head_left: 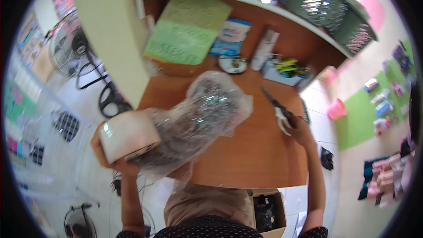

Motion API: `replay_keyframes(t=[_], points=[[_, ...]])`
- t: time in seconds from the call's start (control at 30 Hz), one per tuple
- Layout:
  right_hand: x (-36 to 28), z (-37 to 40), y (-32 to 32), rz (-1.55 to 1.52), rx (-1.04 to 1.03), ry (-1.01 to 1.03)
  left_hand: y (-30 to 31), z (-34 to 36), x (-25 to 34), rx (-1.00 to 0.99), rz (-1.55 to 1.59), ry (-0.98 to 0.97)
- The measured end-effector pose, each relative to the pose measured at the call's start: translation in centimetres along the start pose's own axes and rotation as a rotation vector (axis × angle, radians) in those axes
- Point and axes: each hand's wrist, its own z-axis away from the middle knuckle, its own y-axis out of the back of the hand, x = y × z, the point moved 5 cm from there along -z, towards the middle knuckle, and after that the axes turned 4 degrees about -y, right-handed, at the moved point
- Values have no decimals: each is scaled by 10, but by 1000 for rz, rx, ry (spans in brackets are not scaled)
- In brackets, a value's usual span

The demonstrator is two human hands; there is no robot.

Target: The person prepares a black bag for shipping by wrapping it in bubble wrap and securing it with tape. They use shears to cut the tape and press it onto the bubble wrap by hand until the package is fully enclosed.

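My left hand (pixel 125 165) is closed around a wide roll of packing tape (pixel 130 134) at the table's left edge. Right beside the roll lies a bulky bundle in clear plastic wrap (pixel 207 105), slanting across the wooden table (pixel 246 163). What is inside the wrap cannot be made out. At the right side of the table, my right hand (pixel 303 128) grips scissors (pixel 280 113) by their handles. Their dark blades point away from me, towards the back of the table.
Against the back stand a green sheet (pixel 187 31), a blue-and-white packet (pixel 231 37), a white tube-shaped container (pixel 265 49) and a box of small tools (pixel 284 72). A shelf (pixel 304 20) with dark baskets overhangs them. Below the table is an open cardboard box (pixel 276 220); a fan (pixel 66 46) stands left.
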Motion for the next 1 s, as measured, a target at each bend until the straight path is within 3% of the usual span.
replay_keyframes(t=[0.07, 0.13, 0.2, 0.23, 0.37, 0.4, 0.47, 0.53, 0.63, 0.7, 0.77, 0.83, 0.93, 1.0], points=[[-13, 9, 6, 52, 197, 138, 1, -4, 5, -14, -54, -36], [-19, 9, 4, 297, 388, 311, -10, -12, 18, -8, -20, -19], [-3, -8, -14, -4, 285, 231, -16, -14, 24, 0, 43, 12], [5, -18, -18, 99, 226, 164, -16, -14, 23, 11, 42, 40], [21, -17, -13, -42, 272, 77, -19, -15, 26, 3, 47, 76], [26, -16, -6, -49, 163, -18, -18, -14, 24, 1, 49, 96], [36, 5, 1, -490, -121, -132, -18, -14, 24, -1, 47, 105], [1, 49, 12, -919, -209, -273, -18, -14, 21, -9, 53, 117], [-56, 106, 0, -1190, -446, -53, -10, -5, 11, 12, 42, 182], [-44, 142, -50, -1239, -821, -73, -4, 1, -1, -59, 161, 120], [-82, 165, -56, -1268, -1100, -69, -2, 2, -7, -56, 188, 135], [-164, 174, -28, -1432, -1247, 44, -1, 1, -7, -47, 204, 148], [-174, 186, -52, -1432, -1459, -140, -4, -2, 1, -29, 159, 140], [-187, 179, -57, -1401, -1398, 43, -5, -3, 4, -55, 115, 113]])
